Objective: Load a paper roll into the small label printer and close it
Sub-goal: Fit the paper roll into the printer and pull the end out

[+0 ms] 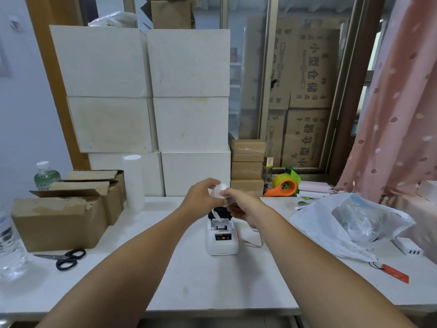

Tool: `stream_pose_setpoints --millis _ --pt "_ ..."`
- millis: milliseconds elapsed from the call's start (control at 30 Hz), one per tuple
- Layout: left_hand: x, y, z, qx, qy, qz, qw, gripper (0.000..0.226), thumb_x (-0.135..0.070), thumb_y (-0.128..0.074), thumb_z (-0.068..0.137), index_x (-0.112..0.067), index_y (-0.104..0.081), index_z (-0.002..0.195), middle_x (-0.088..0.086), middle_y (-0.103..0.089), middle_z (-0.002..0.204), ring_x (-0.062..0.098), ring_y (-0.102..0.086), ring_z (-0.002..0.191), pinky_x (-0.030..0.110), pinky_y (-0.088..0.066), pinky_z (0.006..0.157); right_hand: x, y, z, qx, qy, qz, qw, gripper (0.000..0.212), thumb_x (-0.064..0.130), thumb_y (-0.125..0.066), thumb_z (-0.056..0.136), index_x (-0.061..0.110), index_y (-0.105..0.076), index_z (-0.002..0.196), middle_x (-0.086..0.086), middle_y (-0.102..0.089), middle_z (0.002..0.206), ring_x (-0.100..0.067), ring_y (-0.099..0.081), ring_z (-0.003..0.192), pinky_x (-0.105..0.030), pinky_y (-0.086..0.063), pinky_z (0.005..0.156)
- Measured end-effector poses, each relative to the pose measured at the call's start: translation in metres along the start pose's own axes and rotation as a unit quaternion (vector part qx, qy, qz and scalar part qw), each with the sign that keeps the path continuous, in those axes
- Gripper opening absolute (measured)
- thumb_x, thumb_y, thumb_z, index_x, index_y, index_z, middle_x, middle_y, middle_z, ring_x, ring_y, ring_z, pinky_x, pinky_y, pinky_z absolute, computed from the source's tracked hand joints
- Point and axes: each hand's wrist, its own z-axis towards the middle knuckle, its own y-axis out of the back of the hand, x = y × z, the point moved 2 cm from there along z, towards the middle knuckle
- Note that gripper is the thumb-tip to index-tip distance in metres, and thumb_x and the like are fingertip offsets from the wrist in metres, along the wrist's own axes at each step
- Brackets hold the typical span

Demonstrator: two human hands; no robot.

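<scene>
- We hold the paper roll (218, 190) above the open label printer (221, 235), left hand (201, 195) and right hand (238, 207) pinching it
- Light, crushable; we judge gripping its flat ends safest

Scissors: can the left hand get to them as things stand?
Probably yes, once freed. The scissors lie in the open on the table, nothing blocking them, but the left hand is busy holding the paper roll with the right hand.

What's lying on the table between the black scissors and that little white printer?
Nothing lies there: in the head view the table is bare between the scissors and the printer, though the person's left forearm passes above that stretch.
</scene>
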Motion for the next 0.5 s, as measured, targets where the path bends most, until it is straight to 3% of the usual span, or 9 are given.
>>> stream_pose_setpoints --millis 100,200,333,433,500 --pt "-0.005 -0.004 -0.003 -0.060 -0.022 0.073 0.995 0.062 -0.043 -0.085 0.075 -0.021 -0.064 0.129 -0.004 -0.063 0.113 0.018 -0.057 0.111 0.030 -0.047 0.088 -0.001 0.001 -0.002 0.015 -0.006 -0.008 1.000 0.029 0.038 -0.076 0.081 0.012 -0.077 0.096 -0.003 -0.075 0.075 -0.018 -0.066 0.073 -0.034 -0.057 0.081" --pt "-0.011 -0.007 -0.008 -0.087 -0.022 0.135 0.987 0.061 -0.049 -0.075 0.080 -0.018 -0.062 0.130 -0.002 -0.067 0.122 0.020 -0.060 0.114 0.035 -0.051 0.090 -0.002 0.003 -0.003 0.005 0.003 -0.014 1.000 0.032 0.043 -0.076 0.084 0.014 -0.075 0.095 -0.003 -0.078 0.082 -0.018 -0.070 0.079 -0.036 -0.057 0.084" --pt "-0.016 -0.011 -0.011 -0.136 -0.012 0.185 0.973 0.050 -0.043 -0.067 0.087 -0.016 -0.058 0.129 0.000 -0.064 0.125 0.025 -0.062 0.106 0.034 -0.050 0.081 -0.003 0.001 0.001 -0.049 0.052 -0.074 0.995 0.048 0.058 -0.078 0.079 0.013 -0.074 0.093 -0.002 -0.078 0.096 -0.020 -0.071 0.090 -0.033 -0.051 0.072" --pt "-0.019 -0.014 -0.012 -0.140 -0.007 0.213 0.967 0.045 -0.037 -0.066 0.086 -0.013 -0.059 0.124 0.004 -0.064 0.120 0.029 -0.062 0.099 0.038 -0.051 0.079 0.000 -0.005 0.006 -0.060 0.067 -0.088 0.992 0.042 0.054 -0.079 0.076 0.013 -0.070 0.080 -0.003 -0.073 0.089 -0.019 -0.063 0.078 -0.032 -0.046 0.069" --pt "-0.020 -0.016 -0.012 -0.146 -0.004 0.228 0.963 0.043 -0.034 -0.065 0.086 -0.011 -0.059 0.122 0.005 -0.064 0.118 0.031 -0.062 0.096 0.039 -0.052 0.077 0.001 -0.008 0.007 -0.054 0.045 -0.075 0.995 0.042 0.049 -0.079 0.075 0.009 -0.074 0.087 -0.006 -0.072 0.089 -0.018 -0.058 0.073 -0.031 -0.044 0.067"
